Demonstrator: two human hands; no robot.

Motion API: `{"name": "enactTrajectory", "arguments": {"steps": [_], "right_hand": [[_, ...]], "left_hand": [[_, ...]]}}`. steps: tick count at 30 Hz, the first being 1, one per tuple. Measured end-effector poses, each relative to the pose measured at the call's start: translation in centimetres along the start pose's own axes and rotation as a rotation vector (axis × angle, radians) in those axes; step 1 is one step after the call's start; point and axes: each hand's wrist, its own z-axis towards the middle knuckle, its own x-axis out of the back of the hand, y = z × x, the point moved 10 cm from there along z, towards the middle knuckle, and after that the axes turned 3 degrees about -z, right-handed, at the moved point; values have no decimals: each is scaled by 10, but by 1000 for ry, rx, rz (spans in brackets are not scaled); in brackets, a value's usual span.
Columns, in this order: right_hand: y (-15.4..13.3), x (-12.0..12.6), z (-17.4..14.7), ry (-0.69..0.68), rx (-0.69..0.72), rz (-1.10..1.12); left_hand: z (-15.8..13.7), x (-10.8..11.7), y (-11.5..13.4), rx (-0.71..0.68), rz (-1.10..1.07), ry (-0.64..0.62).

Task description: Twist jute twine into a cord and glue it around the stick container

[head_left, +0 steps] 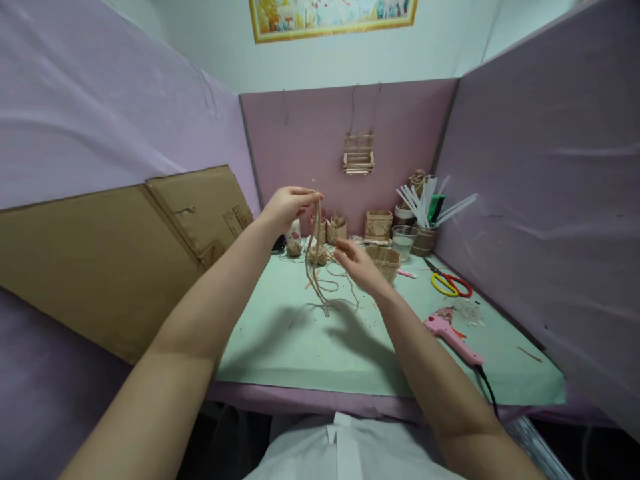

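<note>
My left hand [293, 205] is raised over the table and pinches the top of several hanging strands of brown twine [315, 257]. The strands loop down to the tabletop, where loose lengths curl. My right hand [357, 262] is lower and to the right, apart from the strands, its fingers loosely stretched out and seemingly holding nothing. Just beyond my right hand stands a woven-looking brown basket [384, 263], partly hidden by it. Behind the strands lie a ball of twine [318, 255] and a smaller twine ball [294, 248].
At right lie a pink glue gun [453, 339] with a black cord and red-yellow scissors [450, 283]. Behind them are a clear cup [404, 241] and a pot of white glue sticks [425, 237]. A cardboard sheet [100, 253] leans at left. A small wooden rack [359, 155] hangs at the back.
</note>
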Motion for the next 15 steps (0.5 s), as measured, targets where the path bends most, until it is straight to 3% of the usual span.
{"name": "enactTrajectory", "arguments": {"steps": [3, 5, 11, 15], "right_hand": [[-45, -2, 24, 87, 122, 139], [-60, -10, 33, 68, 134, 151], [-50, -16, 29, 34, 67, 102], [-46, -14, 23, 10, 35, 125]], "left_hand": [[-17, -23, -16, 21, 7, -101], [-21, -31, -24, 9, -28, -129], [-23, -39, -46, 36, -123, -226], [-25, -35, -52, 69, -184, -210]]}}
